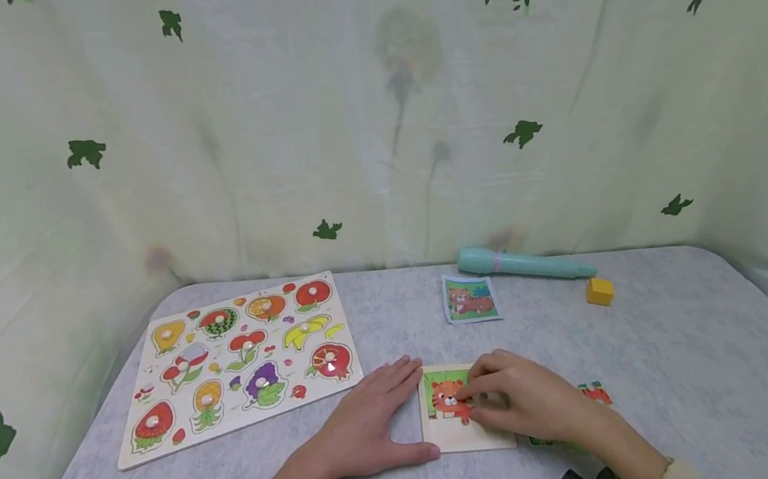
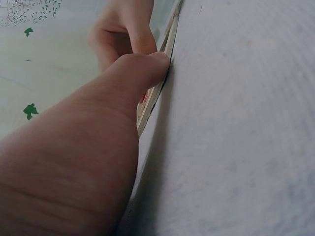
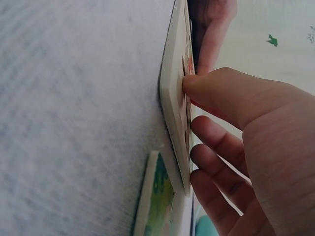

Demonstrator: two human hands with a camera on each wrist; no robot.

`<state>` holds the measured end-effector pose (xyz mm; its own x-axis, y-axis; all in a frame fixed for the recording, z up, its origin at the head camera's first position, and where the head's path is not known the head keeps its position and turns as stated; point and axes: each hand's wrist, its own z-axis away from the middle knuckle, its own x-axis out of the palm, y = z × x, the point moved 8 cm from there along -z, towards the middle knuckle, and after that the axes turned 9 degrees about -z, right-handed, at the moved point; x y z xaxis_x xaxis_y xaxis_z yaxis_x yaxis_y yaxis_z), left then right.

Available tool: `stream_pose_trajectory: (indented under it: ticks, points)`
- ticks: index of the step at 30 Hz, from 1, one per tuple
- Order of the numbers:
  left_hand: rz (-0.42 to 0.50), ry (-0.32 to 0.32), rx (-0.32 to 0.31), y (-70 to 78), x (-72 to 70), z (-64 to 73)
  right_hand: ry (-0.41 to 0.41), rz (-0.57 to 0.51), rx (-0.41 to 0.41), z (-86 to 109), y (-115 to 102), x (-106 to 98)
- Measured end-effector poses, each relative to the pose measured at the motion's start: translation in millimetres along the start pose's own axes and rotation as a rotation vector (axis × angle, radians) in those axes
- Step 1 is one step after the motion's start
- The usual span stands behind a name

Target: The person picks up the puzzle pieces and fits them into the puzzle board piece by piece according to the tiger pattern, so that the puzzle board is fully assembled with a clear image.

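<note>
A small square puzzle board (image 1: 470,437) with a pale wooden rim lies at the front middle of the table. Its upper left shows an orange tiger's face (image 1: 446,398) on green; the lower part is bare wood. My left hand (image 1: 378,418) rests at the board's left side, fingers fairly straight by the upper corner, thumb at the lower corner. Over the board's right part, my right hand (image 1: 521,391) has curled fingers, thumb and forefinger pinching an orange puzzle piece (image 1: 465,415) against the face. In the right wrist view, the right thumb (image 3: 206,88) touches the board's surface.
Loose puzzle pieces (image 1: 595,393) lie by the right forearm, partly hidden. A picture card (image 1: 471,298), a turquoise tube-like object (image 1: 533,263) and a yellow block (image 1: 600,292) lie farther back. At left is a fruit puzzle board (image 1: 240,363).
</note>
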<state>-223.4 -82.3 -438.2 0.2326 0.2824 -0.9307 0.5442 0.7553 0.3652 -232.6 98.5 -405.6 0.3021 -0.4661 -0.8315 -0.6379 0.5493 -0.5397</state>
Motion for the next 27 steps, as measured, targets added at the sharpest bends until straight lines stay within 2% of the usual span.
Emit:
stream_pose_trajectory:
  ticks: [14,20,27]
  points:
    - [0.008,-0.001,0.006,2.3,-2.0,-0.2,-0.012,-0.010,0.005,0.8,0.0,-1.7]
    - [0.001,0.015,0.015,2.8,-2.5,0.3,-0.004,0.002,-0.017,2.3,-1.0,-1.3]
    - [0.008,0.027,0.017,2.7,-2.0,1.3,0.000,0.013,-0.005,4.7,-1.4,-4.8]
